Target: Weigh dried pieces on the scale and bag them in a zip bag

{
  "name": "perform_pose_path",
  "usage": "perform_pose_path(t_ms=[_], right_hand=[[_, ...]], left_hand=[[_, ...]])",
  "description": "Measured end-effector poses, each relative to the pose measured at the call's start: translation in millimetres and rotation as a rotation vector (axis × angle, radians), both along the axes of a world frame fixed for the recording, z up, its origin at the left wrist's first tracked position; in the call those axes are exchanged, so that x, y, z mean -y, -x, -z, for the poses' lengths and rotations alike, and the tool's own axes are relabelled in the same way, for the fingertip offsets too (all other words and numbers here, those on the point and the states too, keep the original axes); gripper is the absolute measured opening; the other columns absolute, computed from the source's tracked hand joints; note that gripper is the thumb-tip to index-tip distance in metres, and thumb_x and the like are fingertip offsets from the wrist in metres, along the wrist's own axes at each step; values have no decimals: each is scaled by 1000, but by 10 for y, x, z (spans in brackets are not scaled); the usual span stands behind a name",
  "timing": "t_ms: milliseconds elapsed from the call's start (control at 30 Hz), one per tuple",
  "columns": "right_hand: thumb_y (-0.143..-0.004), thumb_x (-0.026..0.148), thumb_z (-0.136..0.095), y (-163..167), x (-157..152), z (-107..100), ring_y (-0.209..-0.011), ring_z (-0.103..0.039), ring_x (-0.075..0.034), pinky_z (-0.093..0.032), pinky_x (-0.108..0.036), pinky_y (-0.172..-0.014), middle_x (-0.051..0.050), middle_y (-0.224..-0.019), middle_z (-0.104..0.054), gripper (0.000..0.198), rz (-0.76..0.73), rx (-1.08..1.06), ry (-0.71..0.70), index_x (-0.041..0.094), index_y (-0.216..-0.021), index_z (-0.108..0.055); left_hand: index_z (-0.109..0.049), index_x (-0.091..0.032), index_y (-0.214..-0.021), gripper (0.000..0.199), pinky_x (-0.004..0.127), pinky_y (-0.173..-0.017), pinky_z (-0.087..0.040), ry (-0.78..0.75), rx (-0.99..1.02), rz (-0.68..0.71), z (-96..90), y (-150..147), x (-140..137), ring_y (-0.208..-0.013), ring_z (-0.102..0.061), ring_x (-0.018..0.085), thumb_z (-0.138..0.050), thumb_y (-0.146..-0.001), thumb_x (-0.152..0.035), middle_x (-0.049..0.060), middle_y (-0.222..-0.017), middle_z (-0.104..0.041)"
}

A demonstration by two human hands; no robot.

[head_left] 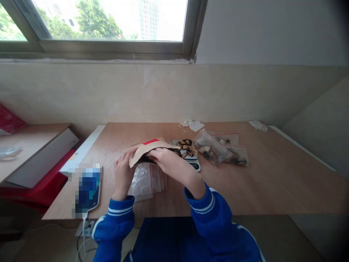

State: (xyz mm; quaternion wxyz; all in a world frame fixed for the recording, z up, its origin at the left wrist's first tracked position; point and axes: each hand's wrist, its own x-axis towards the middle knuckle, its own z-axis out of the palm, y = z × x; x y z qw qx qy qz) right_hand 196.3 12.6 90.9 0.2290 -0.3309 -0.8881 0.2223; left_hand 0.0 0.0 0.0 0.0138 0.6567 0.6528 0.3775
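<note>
Left hand [124, 165] has the brown paper bag [145, 148] gripped by its edge, fingers curled closed, above the table [261, 178]. Right hand's [159, 156] fingers are inside it — can't tell how open or if they've got anything. 1 scale [196, 166] nearby, piled with dark-edged slices [188, 145].

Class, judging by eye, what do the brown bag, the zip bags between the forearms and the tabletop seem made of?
Brown bag: probably matte kraft paper, being tan, shineless and stiffly bowed at its mouth.
Zip bags: clear, glossy plastic, by the see-through film and bright glints.
Tabletop: wood or wood-look laminate, low sheen; its light-brown tone leaves that open.
</note>
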Motion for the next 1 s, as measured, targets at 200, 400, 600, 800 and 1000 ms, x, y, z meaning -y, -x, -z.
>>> perform_pose_path(t_ms=[200,400,600,800,1000], right_hand=[[-90,26,-58,-672,74,-33,-100,-66,-18,-55,-33,-89,-6,-112,-67,26,364,-451,-23,24,-116,-57],[-85,21,-57,-1139,-499,747,-90,-66,-21,-54,-36,-81,-7,-100,-70,13,523,-345,9,20,-97,-61],[-83,11,-59,-1069,-845,1120,-101,-58,-29,-43,-48,-91,-7,-101,-70,16,542,-9,-169,21,-94,-66],[-88,10,-50,-1139,-632,1264,-103,-53,-28,-40,-45,-89,-7,-113,-65,23,507,92,-275,23,-96,-68],[-89,12,-48,-1215,-464,1340,-108,-52,-28,-42,-44,-89,-8,-123,-59,32,500,113,-304,25,-114,-64]], left_hand=[[-62,-23,-116,32,37,-87,-45,-41,49,-58,6,36,-147,-103,-62,28,-58,-88,-37,9,-114,-67],[-64,-20,-108,41,32,-70,-44,38,74,-208,-65,162,-310,-87,-64,25,-51,-88,-54,9,-95,-69],[-62,-20,-111,41,33,-73,-46,50,173,-154,-99,300,-414,-87,-64,24,-50,-88,-51,9,-104,-69],[-58,-21,-121,49,37,-80,-48,89,150,-117,-34,397,-306,-95,-63,26,-49,-86,-54,11,-115,-65],[-57,-19,-125,55,43,-87,-48,79,30,-273,-50,576,178,-101,-60,30,-42,-87,-55,14,-116,-59]])
